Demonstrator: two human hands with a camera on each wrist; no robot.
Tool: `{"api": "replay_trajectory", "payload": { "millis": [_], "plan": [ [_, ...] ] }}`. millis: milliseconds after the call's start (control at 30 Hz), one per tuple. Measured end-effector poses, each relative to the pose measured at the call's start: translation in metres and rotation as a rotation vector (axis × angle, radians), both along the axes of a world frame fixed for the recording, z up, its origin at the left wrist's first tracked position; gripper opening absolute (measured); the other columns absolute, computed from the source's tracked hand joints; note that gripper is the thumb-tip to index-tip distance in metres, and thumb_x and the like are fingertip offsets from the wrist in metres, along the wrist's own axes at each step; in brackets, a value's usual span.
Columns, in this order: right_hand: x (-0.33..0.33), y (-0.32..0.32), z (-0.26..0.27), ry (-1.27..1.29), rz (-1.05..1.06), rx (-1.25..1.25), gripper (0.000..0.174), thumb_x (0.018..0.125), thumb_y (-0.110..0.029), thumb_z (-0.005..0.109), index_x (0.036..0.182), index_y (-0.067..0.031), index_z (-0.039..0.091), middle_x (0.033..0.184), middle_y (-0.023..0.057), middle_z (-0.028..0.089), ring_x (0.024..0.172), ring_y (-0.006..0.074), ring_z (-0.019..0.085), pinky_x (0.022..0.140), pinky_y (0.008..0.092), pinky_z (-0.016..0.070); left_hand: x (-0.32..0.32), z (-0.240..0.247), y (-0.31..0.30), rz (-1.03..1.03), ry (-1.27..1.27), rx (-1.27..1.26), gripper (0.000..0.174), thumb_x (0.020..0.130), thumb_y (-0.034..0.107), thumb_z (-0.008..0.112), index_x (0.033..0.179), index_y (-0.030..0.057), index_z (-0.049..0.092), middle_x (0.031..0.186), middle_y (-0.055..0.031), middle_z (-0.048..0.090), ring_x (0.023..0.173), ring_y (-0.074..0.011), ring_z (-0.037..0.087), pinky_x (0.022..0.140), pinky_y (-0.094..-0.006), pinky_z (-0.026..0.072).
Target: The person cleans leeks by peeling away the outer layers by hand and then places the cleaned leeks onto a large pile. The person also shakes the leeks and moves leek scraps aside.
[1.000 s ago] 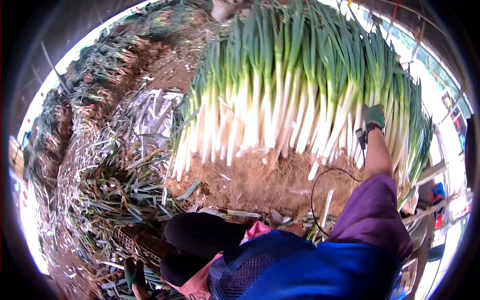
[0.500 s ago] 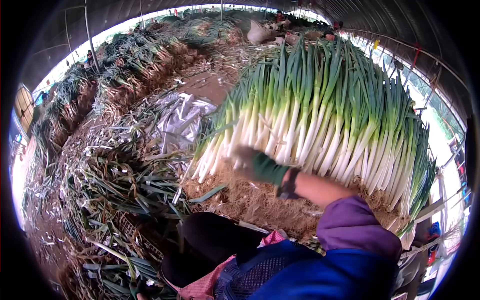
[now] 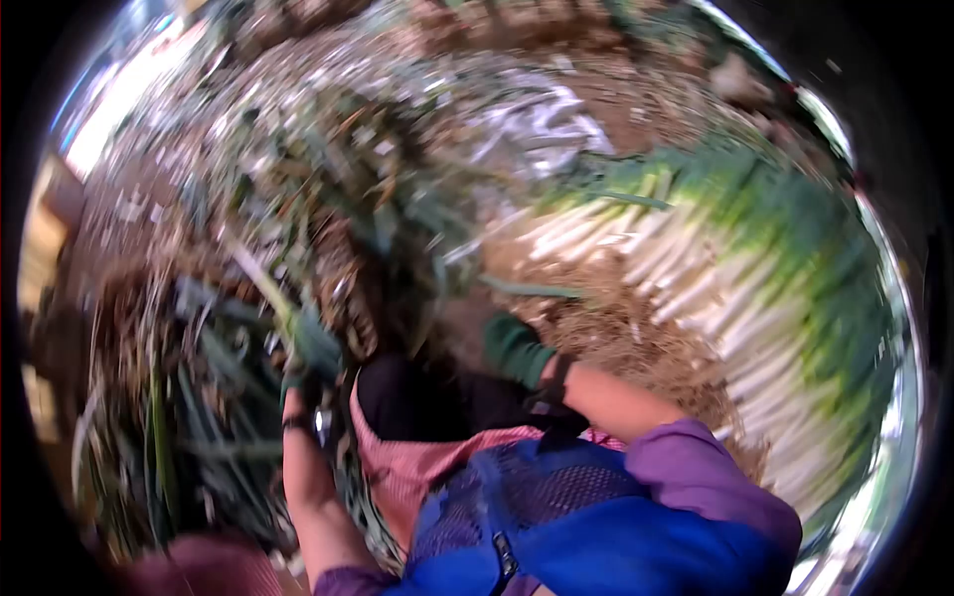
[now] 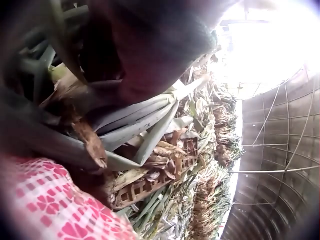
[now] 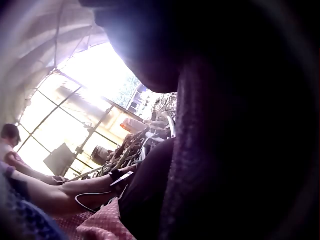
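Note:
Low on the left of the head view, my gloved left hand (image 3: 294,381) grips a leek (image 3: 260,281), its pale stalk pointing up and left. The left wrist view has the dark hand (image 4: 160,50) closed over a leek (image 4: 137,116) with folded grey-green leaves. My green-gloved right hand (image 3: 509,344) is above the dark-clad knees, beside the root edge of the leek row (image 3: 755,318); its fingers are blurred and any hold is unclear. In the right wrist view the hand (image 5: 145,45) is a dark shape.
Loose leaves (image 3: 348,149) cover the ground ahead, near a crumpled silvery sheet (image 3: 547,124). Unsorted leeks (image 3: 169,427) lie at the left. A slatted crate (image 4: 142,191) shows in the left wrist view; another person (image 5: 12,150) is in the right wrist view.
The head view has swung left and downward. My right hand has come from the leek row to above the knees. My left hand has come into clear view with a leek.

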State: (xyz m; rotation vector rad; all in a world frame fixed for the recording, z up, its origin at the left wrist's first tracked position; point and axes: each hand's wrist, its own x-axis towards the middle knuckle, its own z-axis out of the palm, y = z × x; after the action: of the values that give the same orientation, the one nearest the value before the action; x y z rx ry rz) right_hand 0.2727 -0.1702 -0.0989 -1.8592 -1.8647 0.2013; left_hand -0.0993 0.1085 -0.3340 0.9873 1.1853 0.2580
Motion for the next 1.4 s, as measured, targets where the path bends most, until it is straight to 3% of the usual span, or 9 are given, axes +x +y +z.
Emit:
{"api": "replay_trajectory", "payload": {
  "millis": [100,133,167,233,533,767,1067,1300,1400],
  "plan": [
    [-0.008,0.001,0.008,-0.091,-0.032,-0.054,0.040,0.087,-0.028,0.059,0.120,-0.0055,0.058,0.125,0.0176,0.058,0.115,0.0342,0.055,0.100,0.0426,0.0426,-0.022,-0.089,0.058,-0.498,0.537,0.932,0.026,0.085,0.025,0.062,0.103,0.0068,0.064,0.078,-0.0096,0.066,0.075,-0.0233,0.062,0.071,-0.0372,0.0511],
    [-0.010,0.003,0.011,-0.095,-0.021,-0.087,0.040,0.087,-0.028,0.059,0.120,-0.0056,0.058,0.125,0.0174,0.058,0.116,0.0339,0.055,0.101,0.0424,0.0423,0.003,0.006,0.019,0.007,0.158,0.895,0.041,0.079,0.030,0.068,0.111,0.0044,0.062,0.092,-0.0171,0.069,0.087,-0.0300,0.066,0.077,-0.0391,0.0520],
    [-0.013,0.004,0.014,-0.103,-0.022,-0.113,0.040,0.087,-0.028,0.059,0.120,-0.0058,0.057,0.125,0.0172,0.058,0.116,0.0336,0.055,0.101,0.0422,0.0421,0.017,0.053,0.022,0.010,0.602,0.740,0.056,0.073,0.037,0.073,0.117,0.0038,0.060,0.102,-0.0212,0.068,0.094,-0.0324,0.066,0.082,-0.0403,0.0518],
    [-0.014,0.006,0.013,-0.113,-0.026,-0.152,0.040,0.088,-0.029,0.058,0.120,-0.0061,0.057,0.126,0.0168,0.058,0.117,0.0333,0.054,0.101,0.0419,0.0419,0.033,0.093,0.026,0.101,0.578,0.754,0.065,0.071,0.040,0.074,0.123,0.0053,0.059,0.105,-0.0217,0.067,0.100,-0.0359,0.065,0.087,-0.0427,0.0508],
    [-0.016,0.020,0.016,-0.083,0.010,-0.102,0.030,0.085,-0.022,0.062,0.110,-0.0050,0.062,0.117,0.0173,0.062,0.111,0.0335,0.059,0.095,0.0426,0.0453,0.124,0.089,0.054,0.105,0.933,0.626,0.071,0.061,0.041,0.081,0.118,0.0054,0.057,0.112,-0.0218,0.065,0.105,-0.0366,0.063,0.088,-0.0431,0.0516],
    [-0.013,0.024,0.018,-0.017,0.017,-0.093,0.026,0.085,-0.021,0.062,0.106,-0.0046,0.063,0.109,0.0158,0.065,0.105,0.0339,0.061,0.092,0.0425,0.0463,0.070,0.030,0.066,-0.010,0.224,0.486,0.071,0.062,0.022,0.085,0.122,-0.0014,0.056,0.093,-0.0119,0.068,0.082,-0.0195,0.065,0.072,-0.0330,0.0530],
    [-0.016,0.020,0.014,-0.100,0.065,0.004,0.032,0.082,-0.018,0.064,0.111,-0.0039,0.061,0.106,0.0173,0.065,0.101,0.0324,0.062,0.086,0.0394,0.0489,0.021,0.175,-0.060,0.003,-0.113,0.547,0.050,0.070,0.005,0.072,0.119,0.0032,0.061,0.105,-0.0074,0.065,0.095,-0.0158,0.061,0.086,-0.0287,0.0496],
    [0.010,0.063,0.007,0.804,0.162,0.024,0.046,0.090,-0.033,0.063,0.121,-0.0008,0.051,0.109,0.0124,0.064,0.102,0.0225,0.063,0.091,0.0331,0.0506,0.039,0.252,-0.152,-0.278,-0.493,0.447,0.073,0.065,0.001,0.072,0.133,0.0020,0.048,0.124,-0.0049,0.055,0.117,-0.0159,0.050,0.104,-0.0317,0.0385],
    [-0.023,0.081,0.065,1.591,-0.073,-0.200,0.045,0.090,-0.033,0.066,0.115,0.0021,0.053,0.097,0.0095,0.063,0.086,0.0155,0.062,0.081,0.0263,0.0530,0.035,0.267,-0.170,-0.671,-0.121,0.697,0.076,0.071,0.005,0.074,0.140,0.0031,0.042,0.131,-0.0080,0.053,0.124,-0.0180,0.048,0.107,-0.0326,0.0360]
  ]
}}
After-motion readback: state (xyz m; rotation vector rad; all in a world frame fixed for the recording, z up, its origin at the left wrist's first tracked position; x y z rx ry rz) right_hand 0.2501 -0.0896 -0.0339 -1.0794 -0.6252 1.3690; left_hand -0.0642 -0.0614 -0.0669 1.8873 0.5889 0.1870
